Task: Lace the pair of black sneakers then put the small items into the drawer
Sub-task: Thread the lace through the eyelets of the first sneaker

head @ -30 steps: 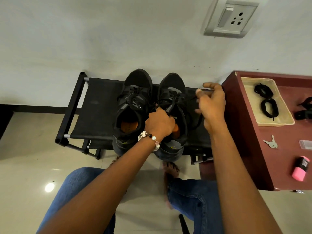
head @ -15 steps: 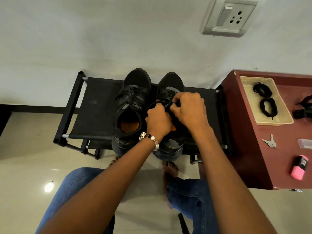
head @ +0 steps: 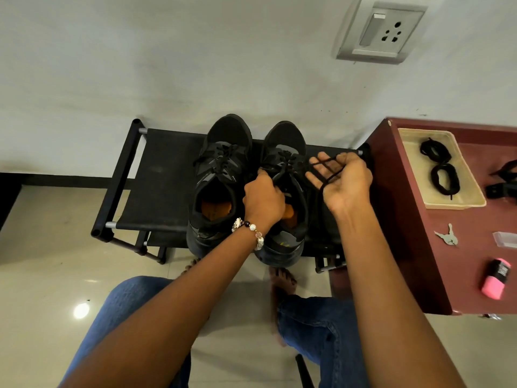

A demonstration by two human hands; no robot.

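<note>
Two black sneakers stand side by side on a black shoe rack. The left sneaker is laced. My left hand, with a bead bracelet at its wrist, grips the lace at the throat of the right sneaker. My right hand is palm up just right of that shoe, and the black shoelace runs across its palm with the fingers curled over it. On the maroon cabinet top lie keys, a small clear box and a pink item.
A beige tray on the cabinet holds coiled black laces. A black object sits at the right edge. The rack stands against a white wall with a socket plate. My knees in jeans and bare feet are below the rack.
My right hand has left the shoe's throat, swung out to the right and turned palm up, drawing the lace out with it. My left hand has stayed on the lace at the shoe.
</note>
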